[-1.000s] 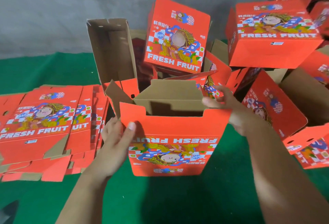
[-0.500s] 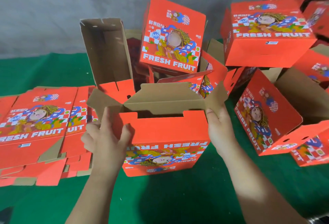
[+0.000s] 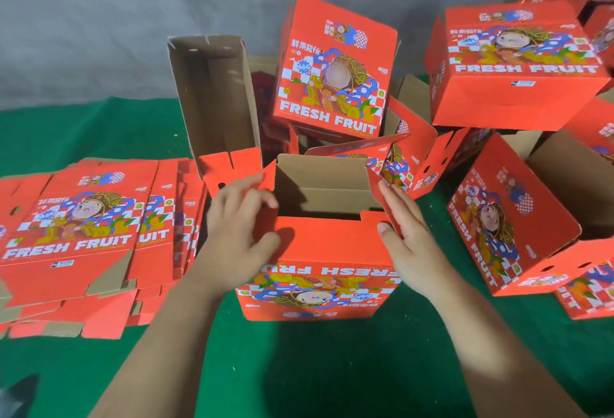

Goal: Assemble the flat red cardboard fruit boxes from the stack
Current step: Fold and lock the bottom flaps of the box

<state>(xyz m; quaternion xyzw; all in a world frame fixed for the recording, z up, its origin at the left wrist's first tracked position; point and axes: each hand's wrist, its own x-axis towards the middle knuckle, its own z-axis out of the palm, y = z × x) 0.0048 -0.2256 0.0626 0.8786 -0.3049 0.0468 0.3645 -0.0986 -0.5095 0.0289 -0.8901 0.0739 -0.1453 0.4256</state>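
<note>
Red box (image 3: pixel 319 248) stands open; left hand (image 3: pixel 239 238) probably pinches a side flap, right hand (image 3: pixel 407 238) presses the other with straight fingers. Next: fold both inward.

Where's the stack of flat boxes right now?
In the head view the stack of flat boxes lies on the green mat at the left, just left of the left hand and the open box.
</note>
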